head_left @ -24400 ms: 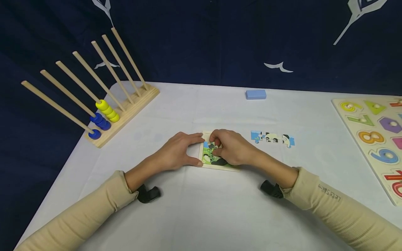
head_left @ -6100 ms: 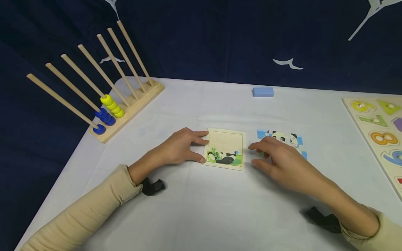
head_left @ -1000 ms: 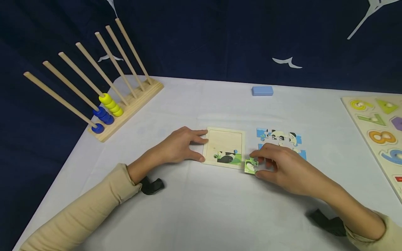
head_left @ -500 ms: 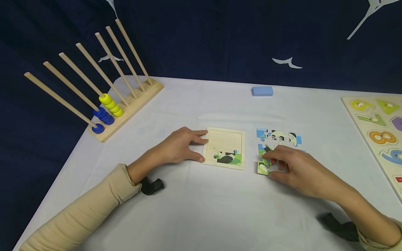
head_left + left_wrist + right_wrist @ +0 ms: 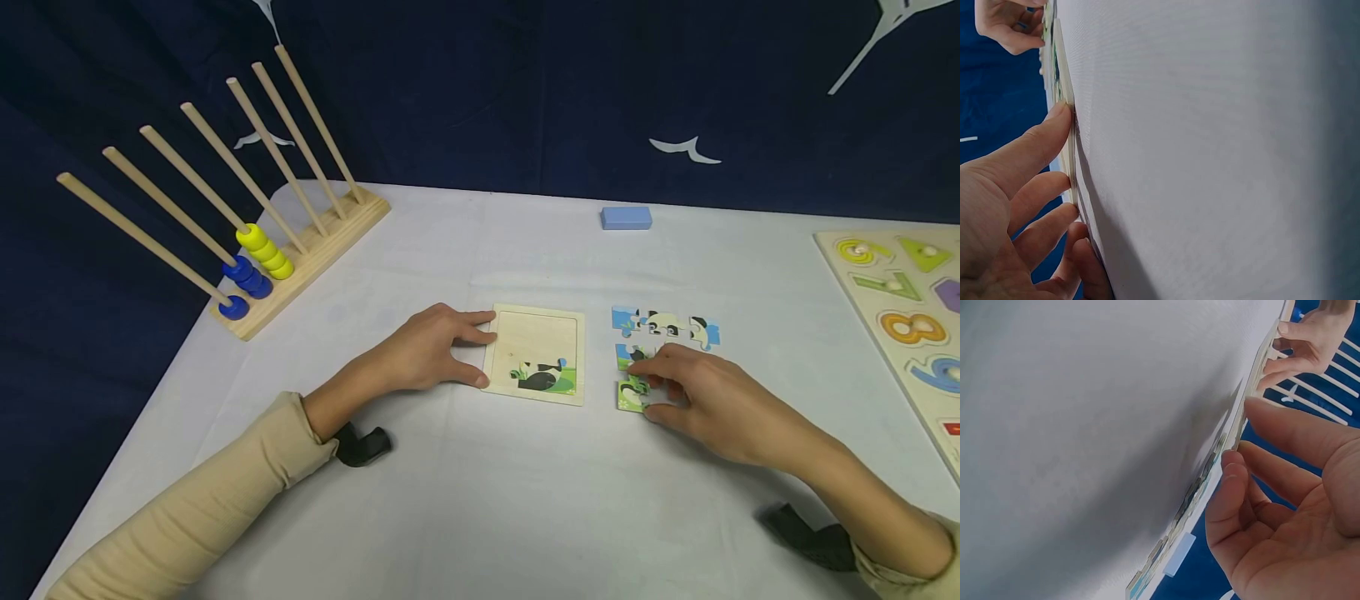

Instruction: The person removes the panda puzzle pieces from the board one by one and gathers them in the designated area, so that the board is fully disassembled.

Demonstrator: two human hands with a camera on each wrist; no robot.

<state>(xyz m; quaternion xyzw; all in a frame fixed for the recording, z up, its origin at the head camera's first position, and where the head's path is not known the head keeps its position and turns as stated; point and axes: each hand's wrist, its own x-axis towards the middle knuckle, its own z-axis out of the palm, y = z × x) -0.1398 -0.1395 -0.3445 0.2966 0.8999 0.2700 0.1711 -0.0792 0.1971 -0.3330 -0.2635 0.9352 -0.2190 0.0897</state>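
Note:
A square wooden puzzle tray [image 5: 538, 335] lies flat mid-table, with panda-and-grass pieces [image 5: 546, 377] in its lower right part. My left hand [image 5: 429, 347] rests at the tray's left side, thumb at the lower corner and two fingertips on the edge. To the right of the tray, my right hand [image 5: 701, 400] pinches a green jigsaw piece [image 5: 630, 395] between thumb and fingers, low over the cloth. Just beyond it is a blue-and-green piece [image 5: 624, 357]. Behind that, a row of panda-face pieces [image 5: 663, 323] lies on the table. My right hand hides part of the loose pieces.
An abacus stand [image 5: 315, 258] with wooden rods and blue and yellow rings stands at the back left. A blue block [image 5: 626, 218] lies near the far edge. At the right is a number-and-shape board [image 5: 862, 312]. A dark curtain [image 5: 465, 100] hangs behind the table.
Over the last second my right hand carried the green piece from the tray's right edge rightward to the loose pieces. Six seconds ago this piece lay in the tray's lower left. My left hand stays put.

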